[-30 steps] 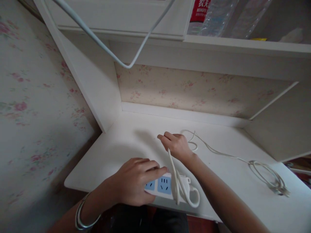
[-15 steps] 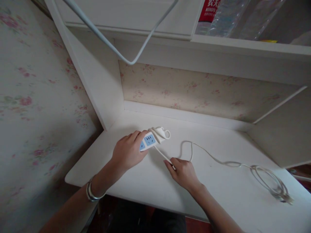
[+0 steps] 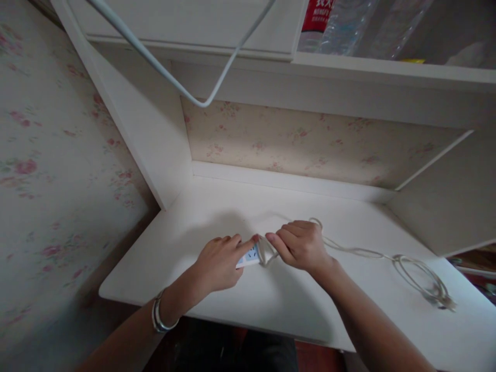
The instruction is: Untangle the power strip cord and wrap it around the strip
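My left hand point(image 3: 220, 262) is closed round a white power strip point(image 3: 251, 254) with blue socket faces, held above the desk. Its index finger reaches along the strip towards the right end, where cord is wrapped. Just to the right, my right hand point(image 3: 304, 244) is closed in a fist on the white cord point(image 3: 273, 256) near that end; the part inside the fingers is hidden. From behind the right hand the cord runs on over the desk to a loose coil point(image 3: 422, 281) with its plug end at the right.
The white desk point(image 3: 186, 206) has a side panel at left and an overhead shelf point(image 3: 387, 67) holding plastic bottles point(image 3: 344, 26). A pale cable point(image 3: 203, 103) hangs in a loop in front of the cabinet. Floral wallpaper covers the left wall.
My right hand has moved up and right, carrying the cord round the strip's end. The left hand and power strip have shifted slightly right and down.
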Available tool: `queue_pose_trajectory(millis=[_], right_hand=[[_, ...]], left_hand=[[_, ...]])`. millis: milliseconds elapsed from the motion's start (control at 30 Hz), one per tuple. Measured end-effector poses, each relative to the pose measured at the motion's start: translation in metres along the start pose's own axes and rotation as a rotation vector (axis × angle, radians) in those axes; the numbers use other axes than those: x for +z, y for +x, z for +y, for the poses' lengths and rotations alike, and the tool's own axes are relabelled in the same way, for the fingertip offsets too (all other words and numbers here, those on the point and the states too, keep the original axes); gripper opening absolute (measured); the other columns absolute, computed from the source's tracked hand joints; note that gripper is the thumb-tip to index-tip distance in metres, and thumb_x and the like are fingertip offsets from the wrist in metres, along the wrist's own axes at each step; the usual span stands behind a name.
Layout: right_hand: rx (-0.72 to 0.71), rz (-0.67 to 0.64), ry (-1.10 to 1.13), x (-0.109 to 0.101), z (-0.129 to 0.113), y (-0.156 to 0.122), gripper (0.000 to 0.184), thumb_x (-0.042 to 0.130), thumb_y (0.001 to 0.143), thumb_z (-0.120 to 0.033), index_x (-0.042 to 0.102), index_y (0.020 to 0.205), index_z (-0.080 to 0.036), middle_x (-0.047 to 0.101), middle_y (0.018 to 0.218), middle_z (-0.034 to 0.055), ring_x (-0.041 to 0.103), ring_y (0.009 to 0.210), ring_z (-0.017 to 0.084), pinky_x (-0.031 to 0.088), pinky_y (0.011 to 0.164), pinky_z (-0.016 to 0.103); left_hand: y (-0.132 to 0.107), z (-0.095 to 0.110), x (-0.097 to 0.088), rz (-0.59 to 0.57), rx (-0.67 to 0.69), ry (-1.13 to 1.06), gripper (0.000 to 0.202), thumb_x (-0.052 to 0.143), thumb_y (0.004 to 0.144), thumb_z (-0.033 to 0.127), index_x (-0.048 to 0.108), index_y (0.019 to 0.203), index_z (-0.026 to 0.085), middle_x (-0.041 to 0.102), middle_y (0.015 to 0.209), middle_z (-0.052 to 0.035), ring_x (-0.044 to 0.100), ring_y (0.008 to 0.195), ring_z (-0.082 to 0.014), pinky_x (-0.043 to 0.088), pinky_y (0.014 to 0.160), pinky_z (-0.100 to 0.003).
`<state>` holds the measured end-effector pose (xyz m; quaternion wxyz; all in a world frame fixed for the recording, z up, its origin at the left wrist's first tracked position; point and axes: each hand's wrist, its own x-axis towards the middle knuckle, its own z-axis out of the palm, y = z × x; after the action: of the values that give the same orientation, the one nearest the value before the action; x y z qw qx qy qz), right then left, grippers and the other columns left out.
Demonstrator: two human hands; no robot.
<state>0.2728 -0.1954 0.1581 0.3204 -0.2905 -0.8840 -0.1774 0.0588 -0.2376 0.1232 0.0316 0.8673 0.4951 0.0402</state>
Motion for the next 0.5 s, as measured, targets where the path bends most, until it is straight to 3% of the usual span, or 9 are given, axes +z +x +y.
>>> queue_pose_trajectory(millis=[200,367,500], right_hand=[[0.147,-0.151,0.311,0.023,0.014,0.016,0.051,0.035,0.097,-0.035,0.047,0.05,-0.016,0.043,0.045,-0.0021,0.034,0.043,0.007,0.022,0.052,0.026],[0.509,-0.244,0.703,0.04,0.015,0.009,0.063,0.023,0.097,-0.049,0.049,0.05,-0.016,0.047,0.047,-0.0018,0.044,0.047,0.008,0.032,0.055,0.022],[0.562,-0.291,0.733,0.05,0.013,-0.006,0.065,0.019,0.098,-0.049,0.056,0.055,-0.016,0.053,0.05,-0.0005,0.051,0.051,0.009,0.037,0.058,0.021]], left_hand=[[-0.011,0.02,-0.017,-0.058,0.161,-0.112,0.07,0.058,0.075,0.03,0.031,0.139,0.03,0.06,0.104,-0.0046,0.06,0.091,-0.0239,0.048,0.078,-0.036],[-0.02,0.027,-0.036,-0.04,0.236,-0.214,0.062,0.059,0.073,0.029,0.039,0.131,0.029,0.062,0.104,-0.0037,0.061,0.093,-0.0218,0.047,0.081,-0.033],[-0.027,0.028,-0.043,0.022,0.221,-0.314,0.053,0.063,0.069,0.032,0.046,0.118,0.026,0.063,0.103,-0.0024,0.062,0.092,-0.0219,0.047,0.084,-0.034]])
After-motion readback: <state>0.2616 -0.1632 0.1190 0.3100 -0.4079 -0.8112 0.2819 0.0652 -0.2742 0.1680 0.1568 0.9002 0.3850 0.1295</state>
